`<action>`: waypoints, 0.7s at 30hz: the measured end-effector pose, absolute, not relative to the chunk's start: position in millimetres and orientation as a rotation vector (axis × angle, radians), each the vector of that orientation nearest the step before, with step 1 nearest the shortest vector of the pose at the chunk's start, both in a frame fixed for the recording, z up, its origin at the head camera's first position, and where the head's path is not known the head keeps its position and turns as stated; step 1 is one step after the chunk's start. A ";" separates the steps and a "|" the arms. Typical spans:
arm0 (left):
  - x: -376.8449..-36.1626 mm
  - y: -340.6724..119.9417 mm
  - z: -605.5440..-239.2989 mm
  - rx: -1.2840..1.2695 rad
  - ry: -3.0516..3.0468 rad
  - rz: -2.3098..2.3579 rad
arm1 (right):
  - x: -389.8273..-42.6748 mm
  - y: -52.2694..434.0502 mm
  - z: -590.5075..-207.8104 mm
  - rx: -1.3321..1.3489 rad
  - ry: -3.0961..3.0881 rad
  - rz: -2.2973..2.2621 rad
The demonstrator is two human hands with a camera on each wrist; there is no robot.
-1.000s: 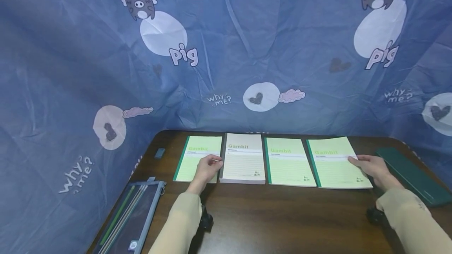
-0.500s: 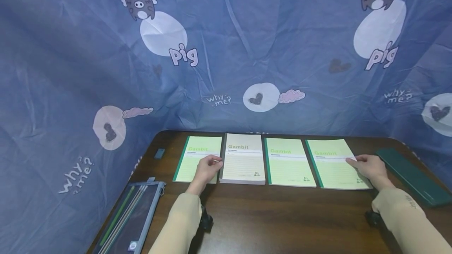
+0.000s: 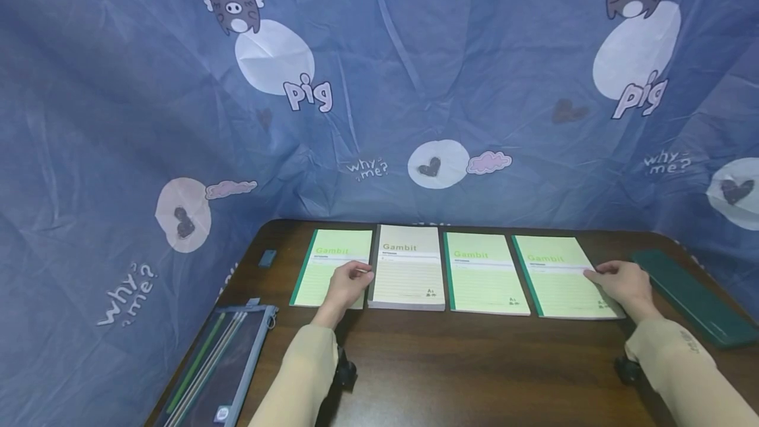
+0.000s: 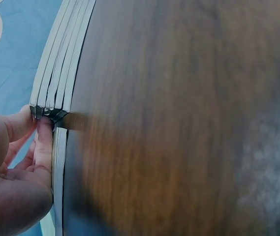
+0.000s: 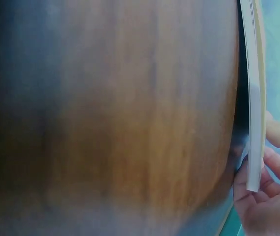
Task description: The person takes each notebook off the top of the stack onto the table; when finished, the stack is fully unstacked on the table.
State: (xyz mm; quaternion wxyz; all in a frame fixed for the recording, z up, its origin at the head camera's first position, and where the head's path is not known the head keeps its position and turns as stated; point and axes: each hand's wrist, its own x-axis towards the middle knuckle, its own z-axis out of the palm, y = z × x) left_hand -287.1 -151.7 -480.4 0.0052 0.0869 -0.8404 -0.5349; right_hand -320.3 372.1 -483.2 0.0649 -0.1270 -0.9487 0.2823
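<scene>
Four "Gambit" notebooks lie in a row on a dark wooden table (image 3: 474, 368). My left hand (image 3: 346, 285) rests on the leftmost green notebook (image 3: 323, 259), and its thumb and forefinger pinch the left edge of the beige notebook stack (image 3: 408, 275). In the left wrist view the fingertips (image 4: 44, 140) sit at the corner of that stack (image 4: 56, 73). My right hand (image 3: 622, 282) holds the right edge of the rightmost green notebook (image 3: 554, 275). The right wrist view shows this edge (image 5: 253, 98) slightly raised, with fingers (image 5: 260, 201) beneath it. A third green notebook (image 3: 483, 272) lies untouched between them.
A dark green flat case (image 3: 688, 295) lies at the table's right edge. A clear pencil pouch (image 3: 222, 361) with pens sits at the near left corner, and a small grey-blue block (image 3: 268, 257) lies behind it. Blue printed cloth (image 3: 379, 84) hangs behind the table and on both sides.
My right hand has drawn the rightmost notebook slightly left and squarer with the row. The left hand and the other notebooks have stayed put.
</scene>
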 end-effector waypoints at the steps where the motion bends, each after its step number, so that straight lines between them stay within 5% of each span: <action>1: -286.8 -151.7 -480.1 0.271 -2.633 -1.674 | -319.7 372.3 -482.6 -0.380 -2.868 0.850; 21: -288.6 -151.4 -482.7 0.259 -2.612 -1.672 | -314.5 368.3 -475.8 -0.391 -2.864 0.882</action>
